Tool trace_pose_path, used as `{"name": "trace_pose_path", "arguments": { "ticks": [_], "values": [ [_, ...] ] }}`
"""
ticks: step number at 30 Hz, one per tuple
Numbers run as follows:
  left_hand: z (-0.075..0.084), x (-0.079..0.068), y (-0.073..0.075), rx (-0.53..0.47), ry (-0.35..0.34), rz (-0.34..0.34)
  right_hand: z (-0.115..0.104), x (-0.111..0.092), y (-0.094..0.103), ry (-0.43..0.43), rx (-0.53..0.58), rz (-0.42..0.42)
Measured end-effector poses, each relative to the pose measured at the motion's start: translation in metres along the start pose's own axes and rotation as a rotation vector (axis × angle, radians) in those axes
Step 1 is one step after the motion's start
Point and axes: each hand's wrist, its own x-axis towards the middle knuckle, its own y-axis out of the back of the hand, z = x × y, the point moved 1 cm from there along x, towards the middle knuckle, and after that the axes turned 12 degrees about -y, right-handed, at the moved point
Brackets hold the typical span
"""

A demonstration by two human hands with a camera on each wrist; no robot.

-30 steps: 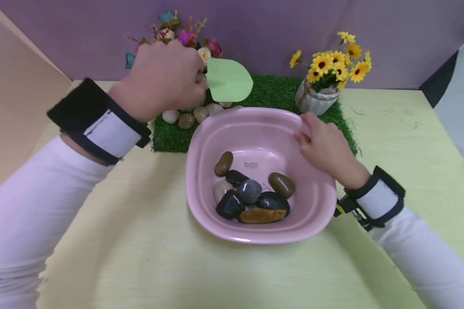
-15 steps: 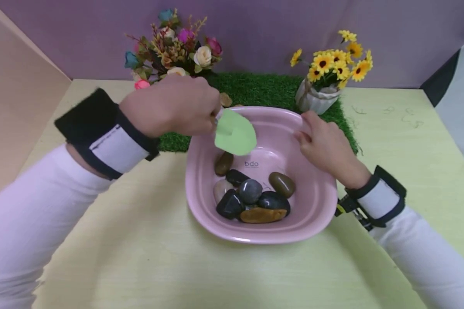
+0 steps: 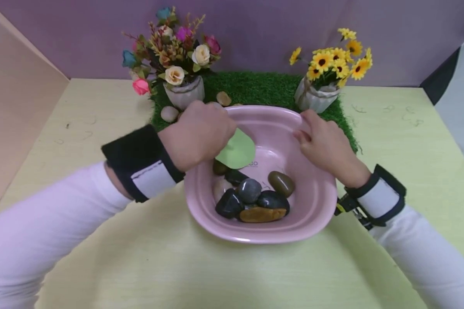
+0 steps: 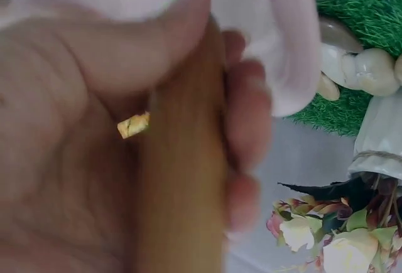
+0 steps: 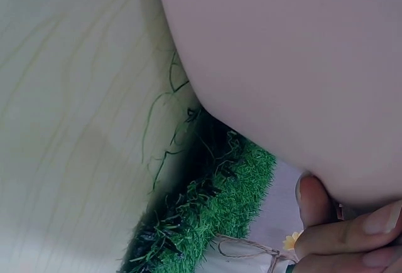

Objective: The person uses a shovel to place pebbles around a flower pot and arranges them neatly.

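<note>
A toy-sized shovel with a light green blade (image 3: 237, 151) is in my left hand (image 3: 202, 135). The left wrist view shows the fingers and thumb wrapped around its wooden handle (image 4: 182, 179). Its blade reaches into a pink basin (image 3: 313, 206), over the stones at the left; whether it touches them I cannot tell. Several smooth stones lie in the basin, among them a grey one (image 3: 249, 190), an olive one (image 3: 281, 183) and an orange-brown one (image 3: 262, 215). My right hand (image 3: 328, 143) grips the basin's rim at the far right corner, thumb inside, fingers outside.
Behind the basin lies a strip of artificial grass (image 3: 251, 88). On it stand a white pot (image 3: 184, 92) of mixed flowers and another pot (image 3: 315, 98) of yellow sunflowers. Pebbles (image 3: 169, 114) sit by the left pot. A purple wall (image 3: 263, 34) closes off the back.
My left hand has come down and toward me from in front of the mixed flowers, bringing the green shovel blade into the basin. My right hand keeps its hold on the rim.
</note>
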Motion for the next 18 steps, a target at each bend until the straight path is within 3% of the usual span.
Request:
{"name": "trace_pose_path", "arguments": {
  "ticks": [6, 9, 14, 18],
  "values": [
    [0.01, -0.003, -0.019, 0.283, 0.05, 0.16, 0.001, 0.0, 0.0, -0.005, 0.001, -0.001],
    [0.012, -0.003, -0.032, 0.359, 0.08, 0.263, 0.001, 0.0, 0.0, -0.011, 0.002, -0.001],
    [0.011, -0.006, -0.051, 0.33, 0.092, 0.37, 0.0, -0.001, -0.001, -0.019, 0.011, -0.002],
    [0.003, -0.003, -0.057, 0.358, 0.03, 0.39, 0.0, 0.0, -0.001, -0.03, 0.01, 0.0]
  ]
}}
